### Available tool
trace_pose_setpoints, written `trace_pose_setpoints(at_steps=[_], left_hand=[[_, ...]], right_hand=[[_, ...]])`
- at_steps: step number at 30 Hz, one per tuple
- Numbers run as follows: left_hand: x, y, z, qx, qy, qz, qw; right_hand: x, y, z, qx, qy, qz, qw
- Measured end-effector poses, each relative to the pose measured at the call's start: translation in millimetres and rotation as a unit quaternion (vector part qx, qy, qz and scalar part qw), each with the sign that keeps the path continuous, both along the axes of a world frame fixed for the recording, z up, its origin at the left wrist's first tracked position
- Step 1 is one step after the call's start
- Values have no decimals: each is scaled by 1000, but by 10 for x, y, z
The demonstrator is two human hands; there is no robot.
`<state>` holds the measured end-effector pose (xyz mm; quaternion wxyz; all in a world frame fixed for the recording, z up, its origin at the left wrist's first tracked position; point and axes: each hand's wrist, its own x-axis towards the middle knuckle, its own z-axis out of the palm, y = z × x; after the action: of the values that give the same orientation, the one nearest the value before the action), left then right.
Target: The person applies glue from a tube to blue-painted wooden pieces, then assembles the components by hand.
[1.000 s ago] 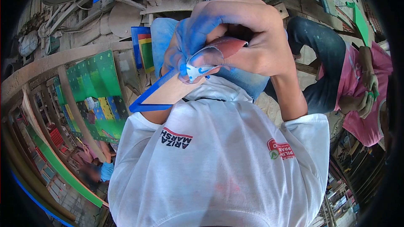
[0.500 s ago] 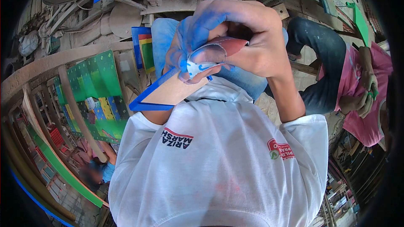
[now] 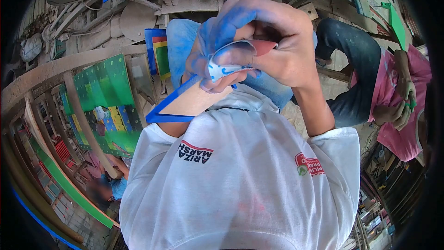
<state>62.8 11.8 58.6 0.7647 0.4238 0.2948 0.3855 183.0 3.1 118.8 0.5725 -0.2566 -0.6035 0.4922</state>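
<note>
Sandpaper [image 3: 240, 53], folded over, sits at upper centre of the frame, pinched between both hands: the paint-blue left hand [image 3: 217, 41] curls tight around it, the right hand [image 3: 286, 46] clenches its red end, above a blue-edged wooden triangle [image 3: 185, 104].

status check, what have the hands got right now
Left hand, blue with paint, and right hand both closed on folded sandpaper. Sandpaper pressed on blue-edged wooden triangle. Nothing blocking; person in pink sits off to the side.
</note>
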Motion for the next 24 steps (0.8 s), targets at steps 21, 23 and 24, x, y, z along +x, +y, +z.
trace_pose_setpoints(at_steps=[21, 23, 24], left_hand=[[68, 76, -50, -9, -253, -88, 964], [84, 112, -71, -10, -278, -97, 956], [94, 123, -78, -10, -291, -100, 951]], right_hand=[[130, -32, 162, -53, -70, -4, 996], [131, -28, 167, -63, -77, -4, 995], [127, -12, 145, -51, -71, -6, 996]])
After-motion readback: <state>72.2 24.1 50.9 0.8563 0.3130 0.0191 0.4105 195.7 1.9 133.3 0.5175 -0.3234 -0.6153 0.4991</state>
